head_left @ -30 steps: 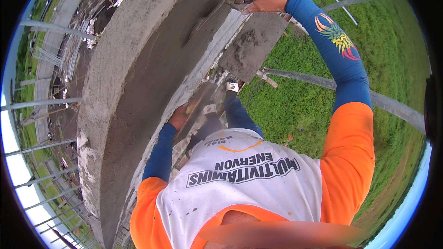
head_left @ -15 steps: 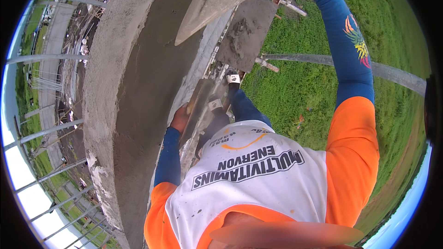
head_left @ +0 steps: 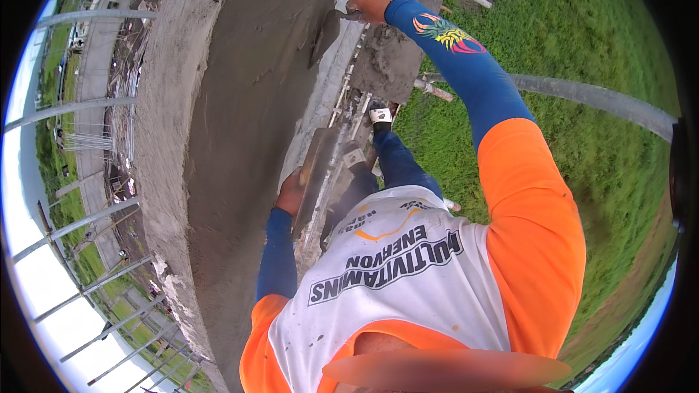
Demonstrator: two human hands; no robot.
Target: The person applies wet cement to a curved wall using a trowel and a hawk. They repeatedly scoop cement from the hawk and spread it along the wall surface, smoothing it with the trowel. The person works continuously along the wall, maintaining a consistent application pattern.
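Head view: your right hand [head_left: 373, 4] is grasping the trowel [head_left: 325, 38] by its handle, fingers closed around it, beside the right edge of the wall [head_left: 175, 65]. The blade is lying to the left of those fingers, near the border between the dark coat [head_left: 247, 94] and the pale strip [head_left: 329, 81] that is running along the wall's right edge. Its long axis is slanting roughly with that edge, the tip pointing back toward you and to the left, while the handle is projecting crosswise to your knuckles. The blade is showing almost edge-on, seemingly against the coat; how much of its face is touching, you cannot tell from this angle. Your left hand [head_left: 291, 193] is resting well apart from it, nearer your body along the same edge, its fingers gripping the board [head_left: 314, 171] at the board's left side. The board's long axis is running roughly parallel to the strip. Mortar [head_left: 389, 58] is lying just right of the strip, between your right hand and your foot [head_left: 379, 113].
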